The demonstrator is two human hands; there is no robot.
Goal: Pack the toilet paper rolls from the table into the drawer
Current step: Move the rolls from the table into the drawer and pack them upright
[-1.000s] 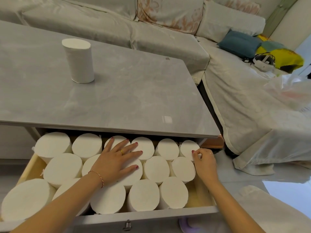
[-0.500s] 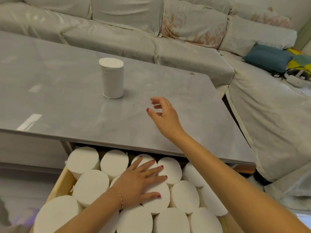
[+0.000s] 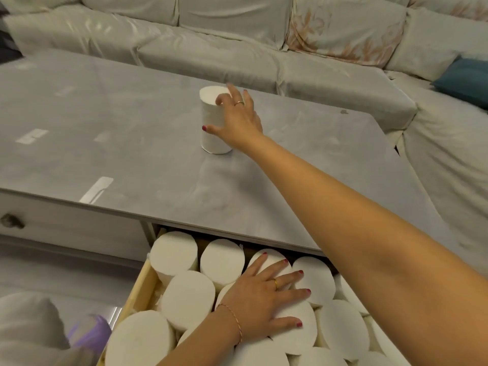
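One toilet paper roll (image 3: 214, 120) is standing upright (long axis vertical) on the grey counter (image 3: 132, 143), the right hand (image 3: 237, 120) curling round it. The left hand (image 3: 266, 299), fingers spread flat, is pressing roughly a dozen upright rolls (image 3: 188, 298) inside the open drawer (image 3: 137, 289).

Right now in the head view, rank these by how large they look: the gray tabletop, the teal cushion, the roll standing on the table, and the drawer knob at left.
1. Gray tabletop, by far the largest.
2. Teal cushion, though cut off by the frame edge.
3. Roll standing on the table, partly covered by the right hand; close to the cushion, so that order is unsure.
4. Drawer knob, smallest.
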